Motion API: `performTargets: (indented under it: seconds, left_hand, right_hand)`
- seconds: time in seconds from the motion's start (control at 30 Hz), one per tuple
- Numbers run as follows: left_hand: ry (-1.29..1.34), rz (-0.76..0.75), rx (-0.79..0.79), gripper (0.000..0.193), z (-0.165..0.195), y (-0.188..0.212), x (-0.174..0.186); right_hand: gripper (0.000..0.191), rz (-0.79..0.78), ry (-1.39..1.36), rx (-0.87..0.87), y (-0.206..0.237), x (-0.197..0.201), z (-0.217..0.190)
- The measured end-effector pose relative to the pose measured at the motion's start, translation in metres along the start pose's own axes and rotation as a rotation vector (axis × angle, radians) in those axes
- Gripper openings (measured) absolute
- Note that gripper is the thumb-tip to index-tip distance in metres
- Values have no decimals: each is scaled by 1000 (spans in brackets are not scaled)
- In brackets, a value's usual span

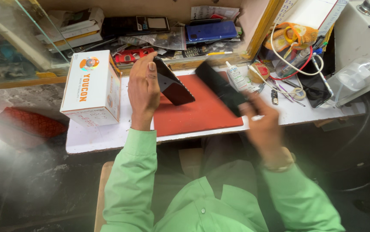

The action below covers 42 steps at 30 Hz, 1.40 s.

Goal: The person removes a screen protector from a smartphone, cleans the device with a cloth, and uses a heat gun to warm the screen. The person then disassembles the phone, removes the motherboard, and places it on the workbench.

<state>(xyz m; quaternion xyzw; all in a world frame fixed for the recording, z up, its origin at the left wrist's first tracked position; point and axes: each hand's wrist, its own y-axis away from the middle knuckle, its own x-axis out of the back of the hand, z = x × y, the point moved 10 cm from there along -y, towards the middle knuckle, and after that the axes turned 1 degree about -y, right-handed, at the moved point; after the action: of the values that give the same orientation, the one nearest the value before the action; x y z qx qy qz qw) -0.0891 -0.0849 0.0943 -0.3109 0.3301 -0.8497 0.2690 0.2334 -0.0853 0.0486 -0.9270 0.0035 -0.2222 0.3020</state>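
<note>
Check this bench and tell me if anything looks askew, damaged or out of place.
Nothing looks damaged or spilled. The left hand holds a dark phone tilted on edge over the red mat; the right hand holds a black panel, blurred by motion. The shelf behind is heaped with loose phones and parts.

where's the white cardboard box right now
In the head view the white cardboard box stands at the left end of the white worktop, just left of the left hand and the red mat.

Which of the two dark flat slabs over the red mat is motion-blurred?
The long black slab in the right hand; the left hand's slab is sharp.
</note>
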Motion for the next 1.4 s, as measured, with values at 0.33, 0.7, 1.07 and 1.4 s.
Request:
performTargets:
  seconds: [0.33, 0.7, 1.07, 1.4]
  left_hand:
    - [-25, 6, 51, 47, 1, -1, 1]
    - [-77, 7, 54, 35, -4, 1, 2]
    - [-130, 8, 22, 30, 2, 0, 3]
    - [-86, -59, 21, 23, -2, -4, 10]
  right_hand:
    - [33, 338, 251, 77, -174, 230, 107]
    - [42, 533, 659, -85, -185, 241, 141]
    - [54, 322, 609, 372, -120, 76, 29]
    - [19, 418, 814, 265, -211, 132, 116]
